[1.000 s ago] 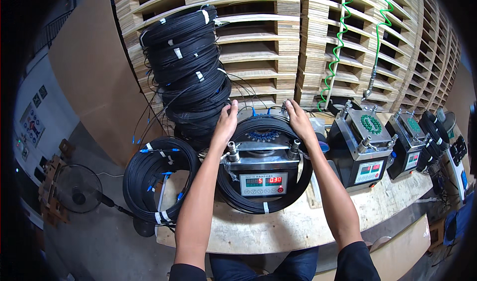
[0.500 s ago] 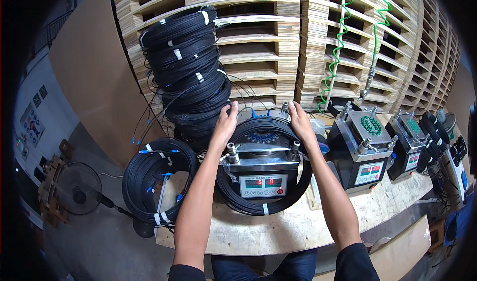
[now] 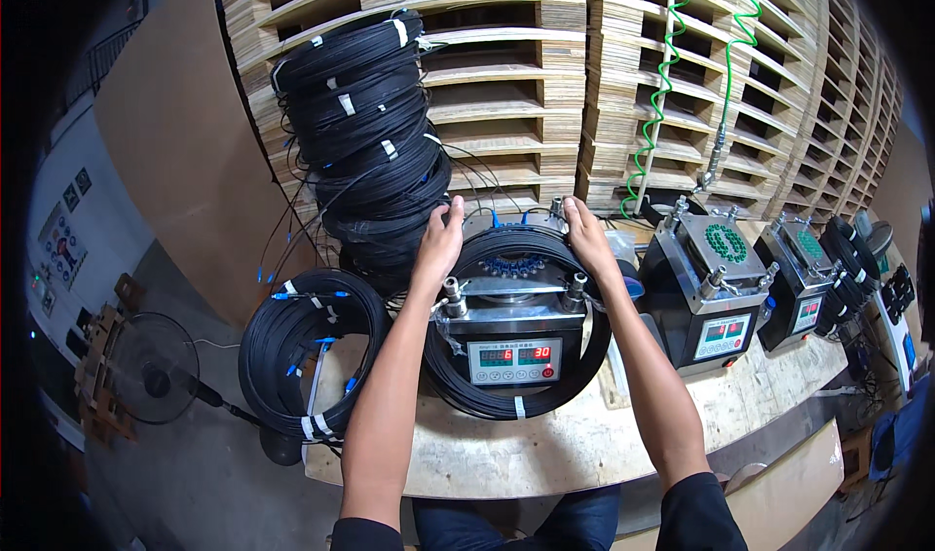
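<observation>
A coil of black cable [image 3: 518,406] loops around a metal-topped machine [image 3: 508,296] with a lit front panel. Its far side slants up over the machine's top, where blue connectors [image 3: 516,266] sit in a ring. My left hand [image 3: 440,244] is at the coil's far left, thumb and forefinger apart and stretched forward. Opposite it, my right hand [image 3: 590,241] lies along the coil's far right, fingers extended, beside a metal corner post [image 3: 557,207]. Both hands look open; how firmly they touch the coil cannot be made out. The remaining fingertips are partly hidden.
Another cable coil [image 3: 255,366] stands at the table's left edge, before a tall stack of coils [image 3: 365,128]. Two similar machines [image 3: 716,269] [image 3: 806,274] stand to the right. Wooden pallets [image 3: 560,93] rise behind, with green coiled hoses [image 3: 657,93]. A fan [image 3: 156,368] is at left.
The machine's red digits have changed on both displays. My hands and the coil have hardly moved; the whole view has shifted slightly.
</observation>
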Available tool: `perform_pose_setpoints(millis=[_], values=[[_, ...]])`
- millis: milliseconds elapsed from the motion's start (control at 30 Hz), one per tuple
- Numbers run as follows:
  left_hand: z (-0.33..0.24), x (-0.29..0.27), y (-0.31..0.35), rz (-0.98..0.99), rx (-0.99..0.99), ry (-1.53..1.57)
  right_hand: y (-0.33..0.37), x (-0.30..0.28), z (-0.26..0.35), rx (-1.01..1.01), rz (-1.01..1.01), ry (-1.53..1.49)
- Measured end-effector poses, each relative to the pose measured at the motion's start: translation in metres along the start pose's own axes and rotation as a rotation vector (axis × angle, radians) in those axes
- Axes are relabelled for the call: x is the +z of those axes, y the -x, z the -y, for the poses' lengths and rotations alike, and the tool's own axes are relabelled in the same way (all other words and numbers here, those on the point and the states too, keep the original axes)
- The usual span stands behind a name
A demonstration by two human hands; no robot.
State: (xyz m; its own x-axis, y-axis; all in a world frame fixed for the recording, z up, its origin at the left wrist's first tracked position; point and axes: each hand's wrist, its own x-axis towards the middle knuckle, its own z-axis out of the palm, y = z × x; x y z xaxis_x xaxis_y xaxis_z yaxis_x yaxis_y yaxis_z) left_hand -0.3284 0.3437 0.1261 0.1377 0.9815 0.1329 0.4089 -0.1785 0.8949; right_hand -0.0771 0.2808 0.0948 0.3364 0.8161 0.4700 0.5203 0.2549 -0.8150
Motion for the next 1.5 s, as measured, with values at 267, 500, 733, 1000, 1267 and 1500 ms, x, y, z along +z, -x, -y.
perform_pose_setpoints(millis=[267,500,733,1000,1267,1500], values=[[-0.004,-0.006,0.002,-0.051,-0.002,-0.106,-0.002,0.001,0.007,0.039,0.028,0.020],[-0.006,-0.001,0.007,-0.055,0.043,-0.026,-0.011,-0.016,-0.010,0.303,0.027,-0.140],[0.012,-0.004,-0.005,-0.062,0.052,0.012,-0.068,-0.020,-0.034,0.600,0.104,-0.315],[0.000,0.000,-0.001,-0.032,0.018,0.023,-0.085,0.010,-0.074,0.510,-0.077,-0.263],[0.011,-0.006,-0.004,-0.148,0.116,-0.078,-0.063,0.003,-0.043,0.695,0.038,-0.997],[0.017,0.005,-0.009,-0.098,0.139,-0.065,-0.065,-0.012,-0.061,0.494,0.059,-0.560]])
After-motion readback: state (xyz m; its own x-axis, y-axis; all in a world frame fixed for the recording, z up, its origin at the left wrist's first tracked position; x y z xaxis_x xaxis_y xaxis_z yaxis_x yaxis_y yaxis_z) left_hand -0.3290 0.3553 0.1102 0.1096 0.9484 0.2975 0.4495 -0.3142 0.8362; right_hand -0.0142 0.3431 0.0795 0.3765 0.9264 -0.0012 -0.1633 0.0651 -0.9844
